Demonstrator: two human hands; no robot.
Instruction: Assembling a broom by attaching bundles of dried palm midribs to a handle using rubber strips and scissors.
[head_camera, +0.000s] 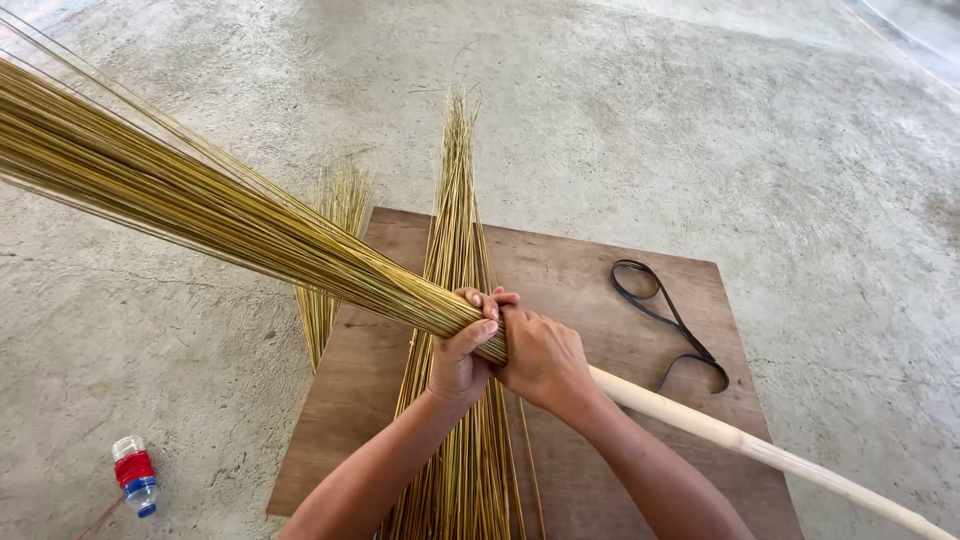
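1. The left hand (458, 358) and the right hand (540, 360) sit side by side at the middle of the view, both with a closed grip around the base of a bundle of thin yellow sticks (200, 205).
2. The bundle fans out toward 10 o'clock and is raised off the floor. Its gathered end meets a pale wooden pole (760, 452), which runs away toward 4 o'clock.
3. The step in hand looks like holding the sticks tight around the end of the pole.
4. A black strap (668, 322) lies loose on the brown board (600, 270) at 2 o'clock of the hands, near but apart from them.
5. Judged from this, the next move calls for one hand to keep the squeeze while the other is freed, without the sticks slipping.
6. More loose sticks (458, 260) lie on the board beneath the hands, pointing to 12 o'clock. A small plastic bottle (135, 475) lies on the concrete floor (780, 130) at 8 o'clock.
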